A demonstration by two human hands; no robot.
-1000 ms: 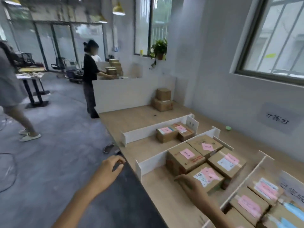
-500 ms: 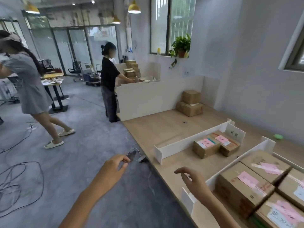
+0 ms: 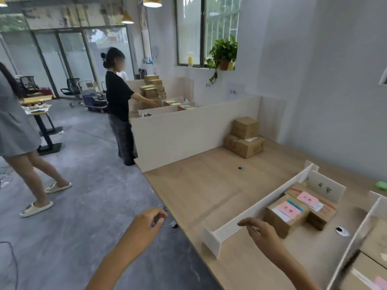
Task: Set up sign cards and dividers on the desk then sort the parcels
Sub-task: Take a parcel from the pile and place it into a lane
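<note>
A wooden desk (image 3: 201, 189) fills the right half of the view. A long white divider (image 3: 261, 208) crosses it, with a white sign card (image 3: 325, 188) at its far end. Two parcels with pink labels (image 3: 287, 215) lie just behind the divider. A stack of two unlabelled parcels (image 3: 244, 137) sits at the desk's far corner. More parcels (image 3: 370, 268) show at the bottom right behind a second divider (image 3: 354, 241). My left hand (image 3: 144, 227) hangs over the floor, fingers loosely curled, empty. My right hand (image 3: 261, 233) hovers over the near divider end, fingers apart, empty.
A tall white partition (image 3: 188, 132) closes the desk's far end. A person in black (image 3: 119, 105) works at the neighbouring desk stacked with boxes. Another person (image 3: 18, 139) walks at the left. Cables lie on the grey floor (image 3: 62, 227). A green object (image 3: 381, 185) lies by the wall.
My view has swung left and up along the desk, so the near parcel sections slid off to the right. Both hands stayed low in front of me, empty.
</note>
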